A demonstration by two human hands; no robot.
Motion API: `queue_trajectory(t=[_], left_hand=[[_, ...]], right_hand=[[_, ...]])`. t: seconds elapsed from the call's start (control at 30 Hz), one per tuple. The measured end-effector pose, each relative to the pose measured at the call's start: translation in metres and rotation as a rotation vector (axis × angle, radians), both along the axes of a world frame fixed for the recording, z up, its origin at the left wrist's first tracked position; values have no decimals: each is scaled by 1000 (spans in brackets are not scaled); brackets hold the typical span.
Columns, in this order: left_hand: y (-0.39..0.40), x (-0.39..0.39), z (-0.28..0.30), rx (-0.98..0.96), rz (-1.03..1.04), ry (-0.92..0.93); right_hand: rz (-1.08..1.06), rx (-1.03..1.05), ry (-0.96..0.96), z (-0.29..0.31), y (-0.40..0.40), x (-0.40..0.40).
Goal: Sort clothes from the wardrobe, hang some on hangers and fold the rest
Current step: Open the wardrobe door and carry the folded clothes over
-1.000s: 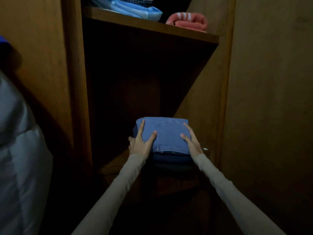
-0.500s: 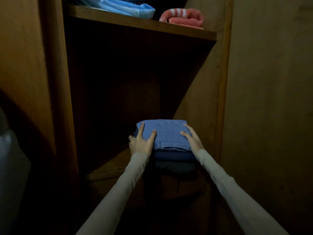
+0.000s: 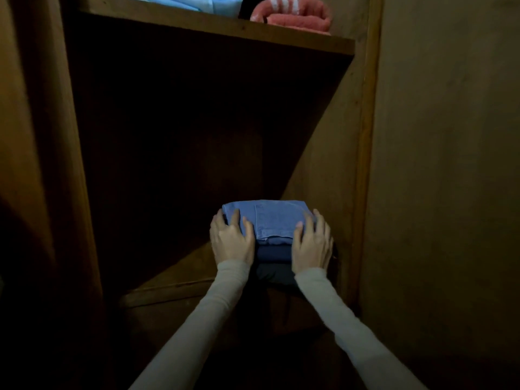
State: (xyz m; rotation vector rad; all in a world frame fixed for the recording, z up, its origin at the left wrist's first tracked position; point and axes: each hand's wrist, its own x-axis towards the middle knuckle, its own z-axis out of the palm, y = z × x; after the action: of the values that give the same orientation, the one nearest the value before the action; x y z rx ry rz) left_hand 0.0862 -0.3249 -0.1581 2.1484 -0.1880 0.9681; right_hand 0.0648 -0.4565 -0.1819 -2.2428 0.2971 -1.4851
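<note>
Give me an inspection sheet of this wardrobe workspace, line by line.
Surface: lower wooden shelf, dim, bears a stack of folded clothes.
Job's things: folded light blue jeans on top of the stack; a dark blue garment and a black garment beneath.
Clutter: on the upper shelf, a pink towel and light blue fabric.
Grip: left hand and right hand hold the stack's two sides, fingers curled over the jeans.
Cables: nothing seen.
Surroundings: wooden wardrobe wall at right; interior very dark.
</note>
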Motion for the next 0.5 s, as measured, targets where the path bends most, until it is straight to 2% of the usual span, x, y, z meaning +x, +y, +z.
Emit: queue_trajectory(t=[0.07, 0.13, 0.2, 0.3, 0.4, 0.5], left_hand=[[1, 5, -8, 145, -41, -156], [5, 8, -12, 251, -56, -234], [7, 11, -12, 361, -48, -281], [4, 17, -9, 481, -61, -259], [-6, 19, -5, 500, -58, -206], [-4, 21, -6, 568, -86, -214]], right_hand=[[-22, -176, -62, -11, 7, 3], [-1, -260, -109, -13, 6, 7], [14, -314, -144, -12, 2, 10], [47, -348, -174, -7, -8, 20], [152, -335, -72, 1, -23, 30], [334, -399, 189, 10, -41, 21]])
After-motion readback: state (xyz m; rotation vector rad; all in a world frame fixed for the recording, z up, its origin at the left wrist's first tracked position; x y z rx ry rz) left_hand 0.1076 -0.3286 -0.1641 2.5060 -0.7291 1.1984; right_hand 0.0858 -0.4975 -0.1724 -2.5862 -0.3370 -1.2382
